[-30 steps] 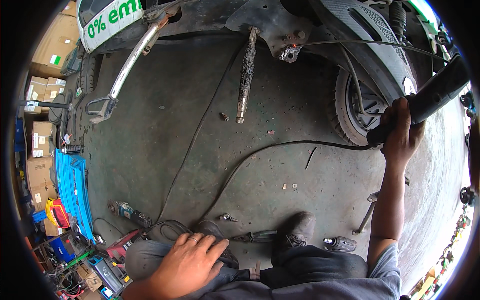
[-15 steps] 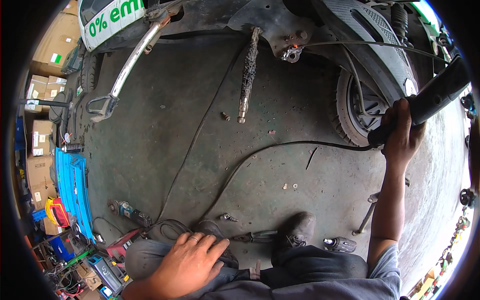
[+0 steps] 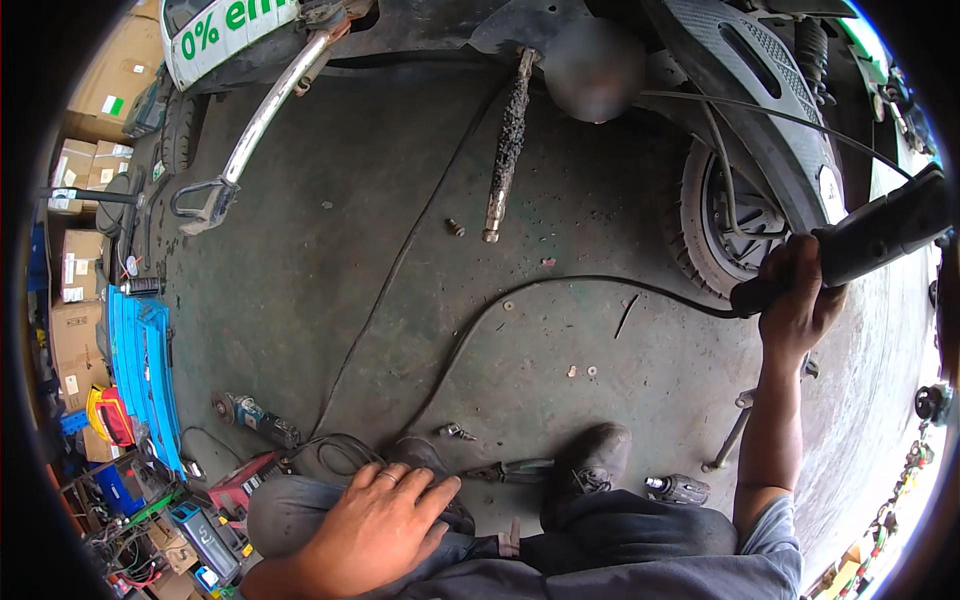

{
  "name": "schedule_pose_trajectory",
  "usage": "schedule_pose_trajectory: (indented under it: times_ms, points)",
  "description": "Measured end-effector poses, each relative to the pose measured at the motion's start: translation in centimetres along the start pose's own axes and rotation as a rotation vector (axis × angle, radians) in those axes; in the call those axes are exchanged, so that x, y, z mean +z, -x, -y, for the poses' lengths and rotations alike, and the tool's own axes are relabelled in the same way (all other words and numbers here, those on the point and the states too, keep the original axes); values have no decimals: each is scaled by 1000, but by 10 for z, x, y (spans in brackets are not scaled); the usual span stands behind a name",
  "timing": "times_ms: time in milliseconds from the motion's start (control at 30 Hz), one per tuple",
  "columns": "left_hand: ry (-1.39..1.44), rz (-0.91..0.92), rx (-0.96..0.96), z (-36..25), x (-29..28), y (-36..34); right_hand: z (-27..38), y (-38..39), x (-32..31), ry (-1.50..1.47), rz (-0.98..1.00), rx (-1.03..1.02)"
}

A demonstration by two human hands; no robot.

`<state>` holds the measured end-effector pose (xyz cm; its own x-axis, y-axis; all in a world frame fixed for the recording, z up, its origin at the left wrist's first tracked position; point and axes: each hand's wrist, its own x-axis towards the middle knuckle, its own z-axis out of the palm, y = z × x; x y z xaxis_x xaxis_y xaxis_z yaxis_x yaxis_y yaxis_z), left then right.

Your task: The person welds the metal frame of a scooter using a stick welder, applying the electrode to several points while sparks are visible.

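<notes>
My right hand (image 3: pixel 800 300) grips the handle of a black electrode holder (image 3: pixel 890 232) at the right. From its far end a thin welding rod (image 3: pixel 780 118) runs left toward the underside of a motor scooter (image 3: pixel 740 60). Where the rod's tip meets the frame, a round blur (image 3: pixel 595 72) hides the detail. Beside that blur a metal bar (image 3: pixel 508 140), dark and crusted along its middle, juts from the frame. My left hand (image 3: pixel 385 525) lies palm down on my left knee, fingers slightly apart, holding nothing.
The holder's black cable (image 3: pixel 480 325) curves across the floor. An angle grinder (image 3: pixel 258 418), pliers (image 3: pixel 510 470) and a bolt (image 3: pixel 455 228) lie there. A silver stand leg (image 3: pixel 270 120) reaches down at upper left. Cardboard boxes (image 3: pixel 78 345) and a blue panel (image 3: pixel 140 375) line the left side.
My right hand and the electrode holder have come lower in view. The rod's glowing tip at the bracket showed before; a blur covers that spot now. My left hand stays put.
</notes>
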<state>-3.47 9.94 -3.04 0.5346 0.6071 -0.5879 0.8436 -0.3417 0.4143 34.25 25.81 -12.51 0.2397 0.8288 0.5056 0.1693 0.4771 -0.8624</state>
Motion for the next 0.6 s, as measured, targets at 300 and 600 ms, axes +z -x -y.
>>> schedule_pose_trajectory:
  times_ms: [300,600]
  points:
    - [24,-6,6,7,0,2,9,-17,-21,-243,-265,509]
    - [17,-12,12,9,-4,4,-7,37,-74,184,90,76]
